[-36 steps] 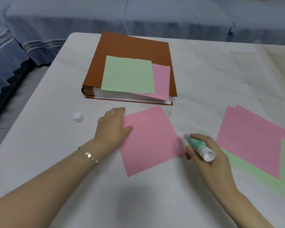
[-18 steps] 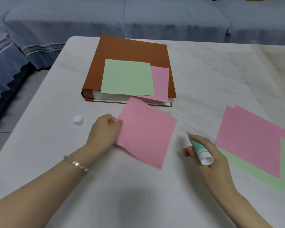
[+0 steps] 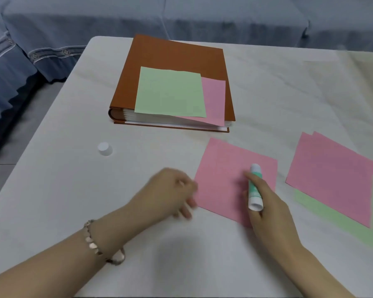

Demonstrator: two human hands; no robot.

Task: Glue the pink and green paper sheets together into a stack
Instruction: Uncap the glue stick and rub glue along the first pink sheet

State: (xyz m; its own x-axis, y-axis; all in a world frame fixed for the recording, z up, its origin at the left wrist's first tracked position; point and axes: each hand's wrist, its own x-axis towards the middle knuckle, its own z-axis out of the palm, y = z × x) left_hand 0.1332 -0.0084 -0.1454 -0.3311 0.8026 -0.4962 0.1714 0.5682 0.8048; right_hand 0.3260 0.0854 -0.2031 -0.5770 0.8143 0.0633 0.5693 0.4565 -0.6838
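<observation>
A single pink sheet (image 3: 224, 175) lies flat on the white table (image 3: 52, 190) in front of me. My right hand (image 3: 269, 211) grips an uncapped green and white glue stick (image 3: 254, 188) over the sheet's right half, tip pointing away from me. My left hand (image 3: 170, 194) is blurred by motion at the sheet's left corner, fingers loose and holding nothing. A green sheet (image 3: 170, 93) lies over a pink sheet (image 3: 214, 100) on a brown book (image 3: 177, 54).
The glue stick's white cap (image 3: 105, 148) stands on the table to the left. At the right lie loose pink sheets (image 3: 336, 175) on top of green paper (image 3: 332, 216). A blue sofa (image 3: 52, 29) runs behind and left of the table.
My left hand lifted the pink sheet, turned it over to the right and let it drop flat. My right hand with the glue stick now sits over that sheet.
</observation>
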